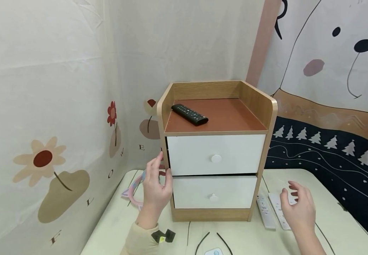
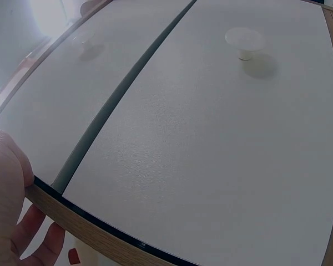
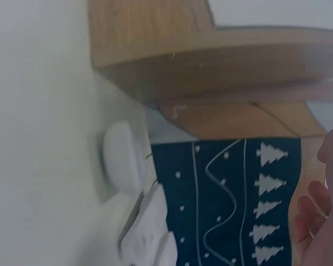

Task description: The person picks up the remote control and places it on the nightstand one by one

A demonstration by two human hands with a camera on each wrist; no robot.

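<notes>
A small wooden cabinet point(image 1: 211, 215) with two white drawers stands on the pale table. My left hand point(image 1: 155, 184) holds the cabinet's left side edge; in the left wrist view the thumb is at the front and fingers point(image 2: 47, 244) lie behind the wooden edge. The upper drawer point(image 1: 190, 152) and lower drawer point(image 1: 190, 193) each have a round white knob. Dark gaps show along the upper drawer's left side and underneath it. To the right of the cabinet my right hand point(image 1: 300, 209) hovers, fingers loosely curled, holding nothing. A black remote control point(image 1: 190, 114) lies on the cabinet's brown top.
Two white power strips point(image 1: 266, 214) lie right of the cabinet, below the right hand. On the left is a pink cat-ear headband point(image 1: 134, 193). Two thin black curved pieces point(image 1: 202, 241) and a small white item point(image 1: 214, 251) lie in front. Printed curtains point(image 1: 59, 88) hang around the table.
</notes>
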